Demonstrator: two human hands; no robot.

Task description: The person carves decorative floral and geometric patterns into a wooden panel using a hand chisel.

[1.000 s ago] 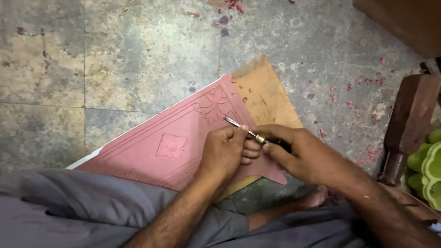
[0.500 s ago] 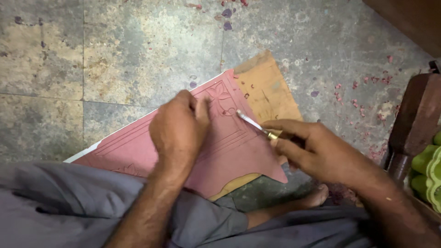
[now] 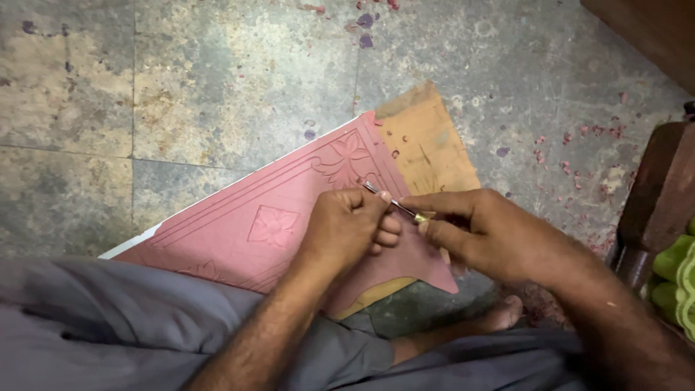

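Note:
A pink sheet [image 3: 260, 217] with carved flower and border patterns lies on my lap over a tan board [image 3: 427, 148]. My right hand [image 3: 492, 235] grips a thin metal carving tool [image 3: 387, 200] by its brass ferrule, tip pointing up-left onto the sheet. My left hand [image 3: 347, 228] rests on the sheet with fingers curled, its thumb and fingertips pressed against the tool's blade near the tip.
Worn stone floor tiles [image 3: 181, 94] spread beyond the board, dotted with pink shavings [image 3: 572, 152]. A dark wooden piece [image 3: 659, 195] stands at the right, with something green [image 3: 677, 279] beside it. My bare foot [image 3: 503, 315] shows under the board.
My left hand, half a second ago spread on the sheet further left, has come back to the tool and closed around its blade. My right hand kept the tool nearly still.

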